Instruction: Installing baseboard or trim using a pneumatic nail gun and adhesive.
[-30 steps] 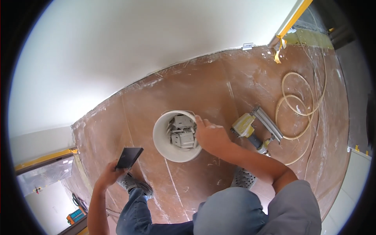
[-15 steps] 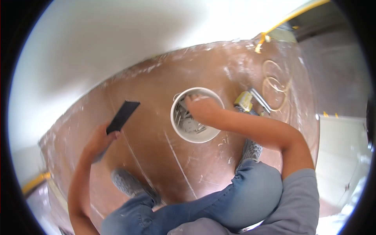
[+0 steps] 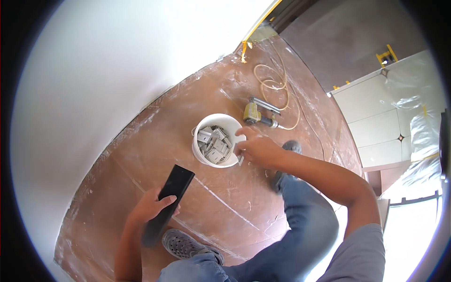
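My left hand [image 3: 152, 205] is wrapped round a long, flat black bar [image 3: 177, 184], which tilts up and to the right above the floor. A white bucket [image 3: 199, 153] stands in front of me. Small whitish and grey flat pieces [image 3: 217, 145] lie jumbled inside it. At the bucket's right rim is my right hand [image 3: 259, 149], its fingers curled together. A small pale strip [image 3: 241, 160] sticks out below those fingers; the rest of it is hidden by the hand.
Beyond my right hand, a yellow and black nail gun [image 3: 252, 113] lies on the brown covered floor [image 3: 141, 155], joined to a coiled beige air hose [image 3: 277, 87]. A white wall [image 3: 94, 70] rises at the left. My grey shoe [image 3: 183, 245] is near the black bar.
My right hand has come out of the bucket to its right side, with a small pale strip in it. The left hand and black bar are closer to the bucket. The view has turned right.
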Demonstrator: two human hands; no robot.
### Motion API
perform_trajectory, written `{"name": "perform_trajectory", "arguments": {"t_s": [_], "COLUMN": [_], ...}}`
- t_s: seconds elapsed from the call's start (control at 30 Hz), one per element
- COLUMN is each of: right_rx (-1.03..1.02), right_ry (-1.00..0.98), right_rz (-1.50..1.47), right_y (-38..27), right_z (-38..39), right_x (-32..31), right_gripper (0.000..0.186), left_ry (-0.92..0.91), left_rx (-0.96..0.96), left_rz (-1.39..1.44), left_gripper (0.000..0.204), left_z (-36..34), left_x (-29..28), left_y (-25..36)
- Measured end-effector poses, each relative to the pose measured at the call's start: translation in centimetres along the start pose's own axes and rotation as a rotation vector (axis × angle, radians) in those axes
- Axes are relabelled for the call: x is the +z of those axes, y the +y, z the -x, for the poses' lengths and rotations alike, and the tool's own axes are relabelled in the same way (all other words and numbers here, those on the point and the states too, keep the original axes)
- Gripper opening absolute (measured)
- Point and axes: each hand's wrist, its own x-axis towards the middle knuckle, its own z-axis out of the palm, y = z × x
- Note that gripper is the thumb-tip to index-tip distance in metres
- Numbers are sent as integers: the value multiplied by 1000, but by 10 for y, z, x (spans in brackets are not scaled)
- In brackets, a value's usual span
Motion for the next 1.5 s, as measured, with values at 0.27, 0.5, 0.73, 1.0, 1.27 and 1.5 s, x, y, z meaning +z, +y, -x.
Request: {"name": "perform_trajectory", "arguments": {"t_s": [0.27, 0.5, 0.73, 1.0, 1.27, 1.5], "right_rx": [24, 251, 184, 76, 13, -29], "right_ry": [-253, -120, -109, -273, -103, -144], "right_rz": [-575, -827, -1089, -1061, -971, -739], "right_y": [-55, -121, -188, -207, -192, -174], "right_z": [-7, -63, -98, -107, -103, -109], "right_x": [-58, -11, 28, 37, 47, 57], "right_gripper": [23, 26, 29, 23, 23, 23], "left_ry": [62, 399, 520, 639, 610, 679], "left_rx": [184, 202, 236, 275, 234, 251], "left_rz": [21, -310, -405, -457, -381, -516], "left_gripper": [28, 28, 30, 25, 27, 29], "left_z": [32, 72, 110, 113, 98, 97], "left_x": [-6, -13, -18, -19, -19, -17], "left_y": [-12, 11, -3, -20, -23, -18]}}
